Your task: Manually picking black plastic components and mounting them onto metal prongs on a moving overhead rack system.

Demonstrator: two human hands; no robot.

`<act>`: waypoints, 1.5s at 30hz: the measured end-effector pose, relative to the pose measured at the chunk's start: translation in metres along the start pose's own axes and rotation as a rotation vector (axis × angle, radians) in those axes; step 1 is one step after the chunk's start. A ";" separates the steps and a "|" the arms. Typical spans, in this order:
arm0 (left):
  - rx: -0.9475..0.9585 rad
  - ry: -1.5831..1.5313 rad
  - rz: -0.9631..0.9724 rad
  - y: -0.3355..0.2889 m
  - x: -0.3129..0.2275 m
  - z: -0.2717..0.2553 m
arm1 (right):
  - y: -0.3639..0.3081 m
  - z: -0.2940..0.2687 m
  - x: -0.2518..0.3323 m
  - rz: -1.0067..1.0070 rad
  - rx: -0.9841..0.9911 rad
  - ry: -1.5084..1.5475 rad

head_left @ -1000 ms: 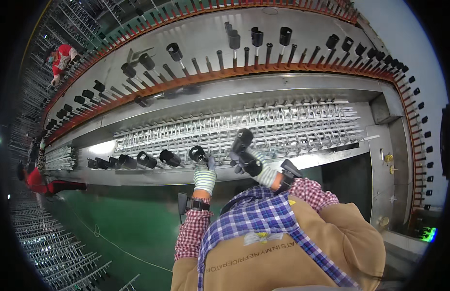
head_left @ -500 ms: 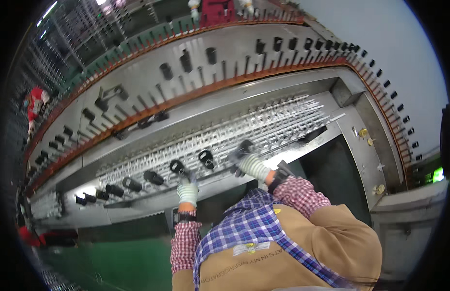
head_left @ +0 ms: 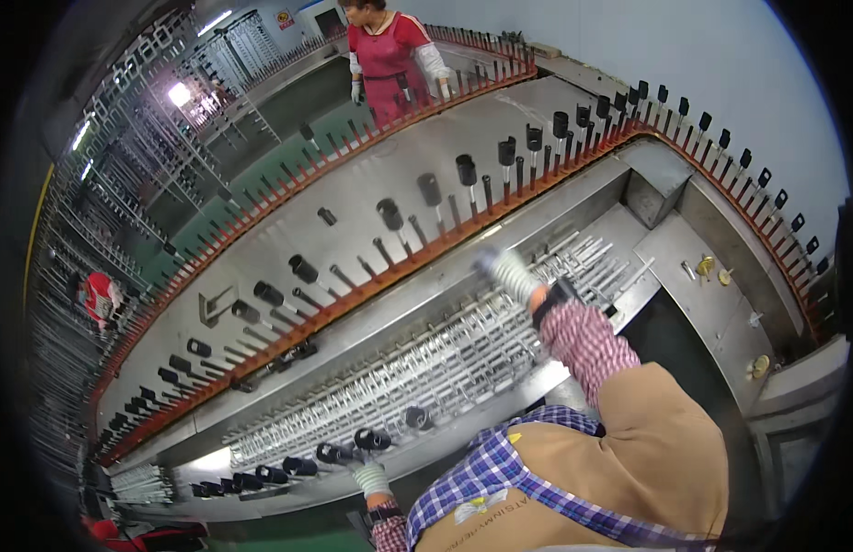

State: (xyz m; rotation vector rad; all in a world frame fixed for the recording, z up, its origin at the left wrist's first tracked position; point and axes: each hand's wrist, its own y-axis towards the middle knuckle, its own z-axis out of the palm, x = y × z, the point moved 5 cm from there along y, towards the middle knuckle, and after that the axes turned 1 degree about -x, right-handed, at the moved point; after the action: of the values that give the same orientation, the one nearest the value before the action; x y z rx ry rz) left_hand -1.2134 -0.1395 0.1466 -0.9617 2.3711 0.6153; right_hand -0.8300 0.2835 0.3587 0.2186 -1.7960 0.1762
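A row of black hollow cylindrical parts [head_left: 300, 466] lies along the front edge of the metal trough. My left hand [head_left: 371, 476], in a pale striped glove, is right beside the nearest of them, a black cylinder [head_left: 372, 439]; its fingers are mostly hidden. Over the far side of the trough, close to the pin line, is my gloved right hand [head_left: 504, 271], smeared by motion, so what it holds cannot be made out. Below it lie silvery metal rods and racks [head_left: 399, 386]. Black cylinders [head_left: 466, 170] sit on upright pins along the orange-brown curved track [head_left: 426, 253].
Beyond the track, a metal table [head_left: 353, 175] carries a loose black cylinder [head_left: 327, 216] and a metal bracket [head_left: 217, 305]. Brass-coloured pieces [head_left: 705, 265] lie on the right ledge. A person in a red apron [head_left: 389, 69] stands across the line; another person in red [head_left: 100, 299] is far left.
The head view has turned and tilted up, bringing the person across into fuller view. My right hand has moved from the near side of the racks to beside the track.
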 end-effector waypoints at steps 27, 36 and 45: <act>-0.291 -0.561 -0.287 -0.063 -0.206 -0.041 | 0.221 -0.348 -0.065 -0.272 -0.608 -0.232; 0.195 -0.425 -0.147 -0.049 -0.249 0.014 | -0.071 -0.067 0.003 -0.004 0.508 0.172; 0.581 0.209 -0.103 -0.033 -0.254 0.031 | -0.199 0.080 -0.028 -0.122 0.496 -0.137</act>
State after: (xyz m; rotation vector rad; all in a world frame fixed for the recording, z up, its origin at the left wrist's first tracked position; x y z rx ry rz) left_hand -1.0224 -0.0149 0.2680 -0.8970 2.4402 -0.2241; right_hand -0.8514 0.0728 0.3137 0.7050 -1.8432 0.5302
